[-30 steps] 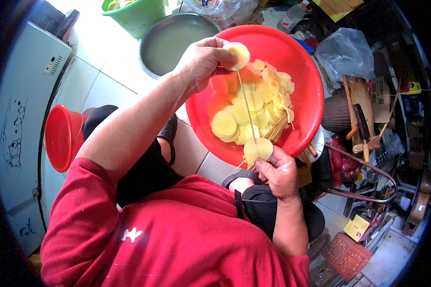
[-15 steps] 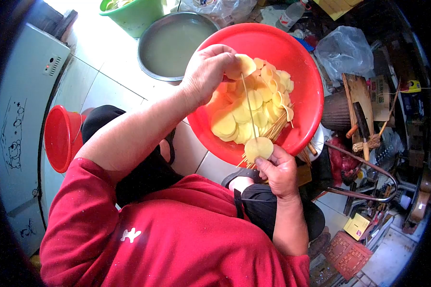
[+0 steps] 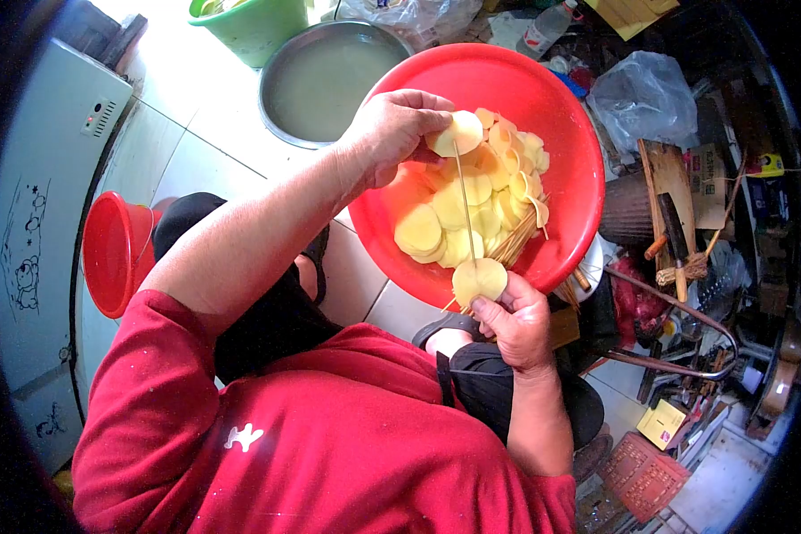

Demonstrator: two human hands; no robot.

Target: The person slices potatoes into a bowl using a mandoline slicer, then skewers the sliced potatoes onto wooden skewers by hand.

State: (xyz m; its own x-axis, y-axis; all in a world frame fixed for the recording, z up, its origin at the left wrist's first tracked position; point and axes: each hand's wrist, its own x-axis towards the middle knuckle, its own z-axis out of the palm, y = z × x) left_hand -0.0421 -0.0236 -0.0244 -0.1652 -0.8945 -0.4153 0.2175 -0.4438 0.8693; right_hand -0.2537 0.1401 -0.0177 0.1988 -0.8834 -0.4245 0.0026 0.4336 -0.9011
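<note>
Between my two hands runs a thin skewer (image 3: 466, 200), slanting over a red basin (image 3: 565, 116). My left hand (image 3: 392, 129) pinches a round, pale yellow potato slice (image 3: 458, 133) at the skewer's far end. At the near end, my right hand (image 3: 514, 322) grips another potato slice (image 3: 479, 280) between thumb and fingers, where the skewer meets it. Below them in the basin lies a heap of potato slices (image 3: 418, 230), with a bundle of wooden skewers (image 3: 518, 238) along its right side. The fingertips behind both slices are hidden.
A grey tub of cloudy water (image 3: 329, 80) stands behind the basin, beside a green bucket (image 3: 258, 31). A small red bucket (image 3: 116, 258) sits at the left. On the right are a clear plastic bag (image 3: 645, 98), a metal-framed stool (image 3: 685, 365) and assorted clutter.
My left hand and its potato slice have shifted slightly right and down. The right hand stays almost in place, still holding the lower slice. The camera view has moved a little.
</note>
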